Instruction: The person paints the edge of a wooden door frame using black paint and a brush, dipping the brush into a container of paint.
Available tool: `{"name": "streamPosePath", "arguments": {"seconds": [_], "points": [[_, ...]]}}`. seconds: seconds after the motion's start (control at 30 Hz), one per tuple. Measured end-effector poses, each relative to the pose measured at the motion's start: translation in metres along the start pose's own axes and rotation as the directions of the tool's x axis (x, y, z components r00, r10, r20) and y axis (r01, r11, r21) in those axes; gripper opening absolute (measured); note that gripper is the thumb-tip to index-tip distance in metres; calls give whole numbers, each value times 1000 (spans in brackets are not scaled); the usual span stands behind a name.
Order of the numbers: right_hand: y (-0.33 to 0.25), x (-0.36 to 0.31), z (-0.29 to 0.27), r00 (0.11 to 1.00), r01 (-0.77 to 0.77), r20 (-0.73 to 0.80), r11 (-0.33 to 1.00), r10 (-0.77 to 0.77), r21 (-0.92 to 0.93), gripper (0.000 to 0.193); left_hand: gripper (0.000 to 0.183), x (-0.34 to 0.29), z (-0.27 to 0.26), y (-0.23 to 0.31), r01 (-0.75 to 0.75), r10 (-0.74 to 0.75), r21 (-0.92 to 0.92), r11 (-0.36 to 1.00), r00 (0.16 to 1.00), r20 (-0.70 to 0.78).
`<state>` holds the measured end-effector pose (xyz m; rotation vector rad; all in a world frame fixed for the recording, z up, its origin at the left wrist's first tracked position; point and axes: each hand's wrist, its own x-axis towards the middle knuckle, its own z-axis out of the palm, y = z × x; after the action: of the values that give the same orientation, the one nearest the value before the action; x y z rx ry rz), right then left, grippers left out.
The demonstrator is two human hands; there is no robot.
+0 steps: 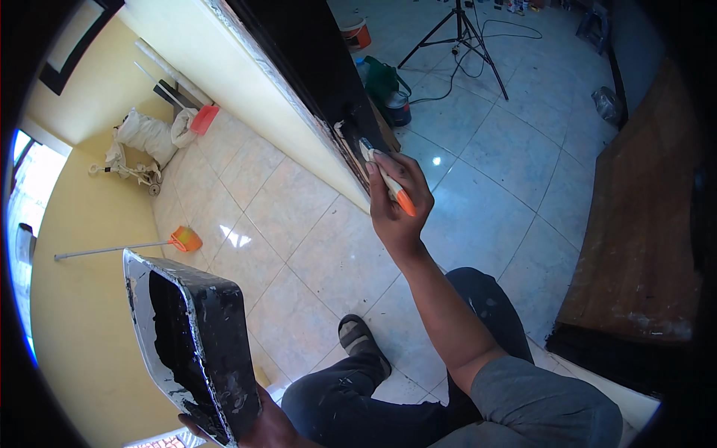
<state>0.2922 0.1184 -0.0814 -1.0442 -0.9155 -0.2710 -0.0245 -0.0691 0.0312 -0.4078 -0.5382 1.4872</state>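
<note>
Tray (216, 336) left, brush (385, 178) right (against door (314, 67))

Bright daylight, tile glare (436, 160), heavy fisheye edge vignetting.

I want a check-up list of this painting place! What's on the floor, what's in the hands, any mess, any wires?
Surface: glossy tiled floor, bare near the person.
Job's things: brush with its tip at the black door edge; black-smeared paint tray.
Clutter: paint can, green bag, bucket, white sacks, orange dustpan.
Fingers: right hand grips the brush; left hand holds the tray from below.
Cables: black cable trailing from the tripod.
Surroundings: yellow walls, wooden panel at right.
</note>
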Motion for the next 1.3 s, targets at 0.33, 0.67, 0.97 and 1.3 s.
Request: {"name": "streamPosePath", "arguments": {"seconds": [0.33, 0.67, 0.97, 1.3], "points": [[-8, 11, 1, 994, 75, -82, 997, -75, -14, 25, 81, 0, 0, 1, -3, 3, 22, 1000, 1000, -5], [-1, 18, 1, 994, 44, -97, 999, -43, 12, 26, 80, 0, -1, 8, -5, 5, 47, 999, 1000, 0], [-6, -10, -26, 997, -26, 65, 999, 29, -40, 30, 83, 1, 0, 12, 47, -49, 118, 992, 999, 7], [15, -53, -37, 977, -134, 150, 982, 154, -135, 20, 82, -1, -3, 5, 43, -45, 126, 991, 999, 14]]}}
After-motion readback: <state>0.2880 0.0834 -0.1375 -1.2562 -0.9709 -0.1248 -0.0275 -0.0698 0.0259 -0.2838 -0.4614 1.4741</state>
